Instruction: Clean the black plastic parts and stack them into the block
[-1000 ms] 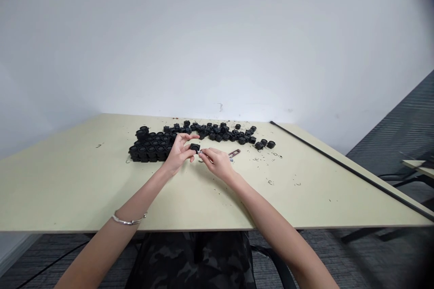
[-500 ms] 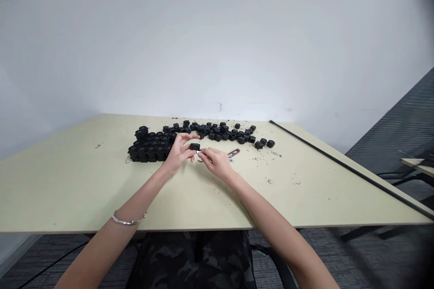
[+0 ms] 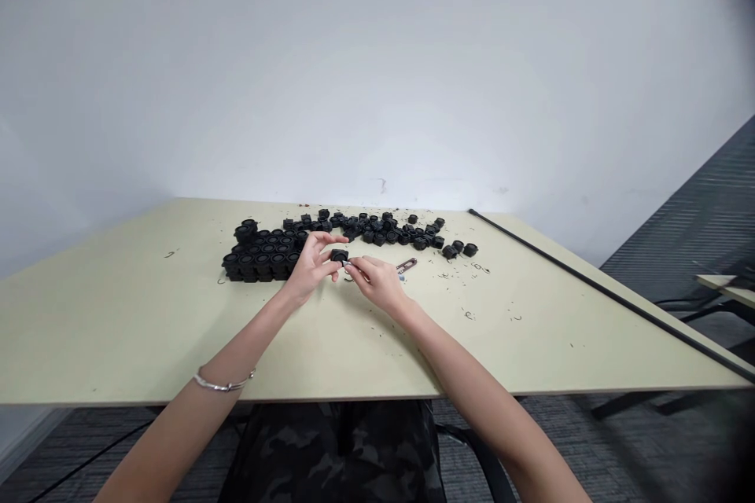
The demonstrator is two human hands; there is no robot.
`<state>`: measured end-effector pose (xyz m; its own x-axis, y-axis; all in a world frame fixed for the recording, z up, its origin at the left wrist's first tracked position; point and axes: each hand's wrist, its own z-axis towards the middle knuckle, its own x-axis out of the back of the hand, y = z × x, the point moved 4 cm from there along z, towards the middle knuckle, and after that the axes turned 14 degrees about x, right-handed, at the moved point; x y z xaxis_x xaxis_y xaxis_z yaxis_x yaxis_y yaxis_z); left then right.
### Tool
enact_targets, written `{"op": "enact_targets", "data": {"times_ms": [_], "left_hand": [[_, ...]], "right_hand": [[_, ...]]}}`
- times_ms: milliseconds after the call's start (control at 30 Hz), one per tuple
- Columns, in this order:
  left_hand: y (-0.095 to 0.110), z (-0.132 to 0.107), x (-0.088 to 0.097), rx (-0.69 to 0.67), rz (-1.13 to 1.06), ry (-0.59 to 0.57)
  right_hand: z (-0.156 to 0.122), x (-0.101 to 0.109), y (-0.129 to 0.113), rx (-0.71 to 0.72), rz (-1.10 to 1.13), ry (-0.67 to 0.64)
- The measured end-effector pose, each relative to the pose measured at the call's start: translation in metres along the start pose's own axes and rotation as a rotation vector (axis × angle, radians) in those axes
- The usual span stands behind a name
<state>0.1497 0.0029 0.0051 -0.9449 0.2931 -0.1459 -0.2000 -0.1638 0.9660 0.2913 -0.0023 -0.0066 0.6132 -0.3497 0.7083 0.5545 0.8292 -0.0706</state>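
Note:
My left hand (image 3: 310, 271) pinches a small black plastic part (image 3: 339, 255) with a round ring on a squarish body, raised over the table. Its index finger arches above the part. Close against the part's right side, my right hand (image 3: 377, 281) grips a small silvery blade (image 3: 346, 263) between thumb and fingers; most of the blade is hidden. Beside my left hand stands a block of similar black parts (image 3: 263, 259) packed in rows, a couple of them on top at the far left. Just beyond my right hand lies a pair of thread snips (image 3: 406, 266).
Many loose black parts (image 3: 377, 229) are strewn along the back of the pale table (image 3: 147, 330). Thin black trimmings (image 3: 470, 316) lie scattered about, mostly at right. A long black rod (image 3: 590, 283) runs along the right edge. A white wall (image 3: 377, 78) rises behind.
Both hands stay in nearly the same place around the black part. The blade in my right hand has turned slightly and shows less bright metal.

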Motion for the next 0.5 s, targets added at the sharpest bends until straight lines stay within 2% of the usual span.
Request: {"op": "enact_targets", "data": {"times_ms": [500], "left_hand": [[0.0005, 0.0001, 0.0009, -0.023, 0.015, 0.007]], "right_hand": [[0.0007, 0.0004, -0.0018, -0.006, -0.011, -0.056]]}}
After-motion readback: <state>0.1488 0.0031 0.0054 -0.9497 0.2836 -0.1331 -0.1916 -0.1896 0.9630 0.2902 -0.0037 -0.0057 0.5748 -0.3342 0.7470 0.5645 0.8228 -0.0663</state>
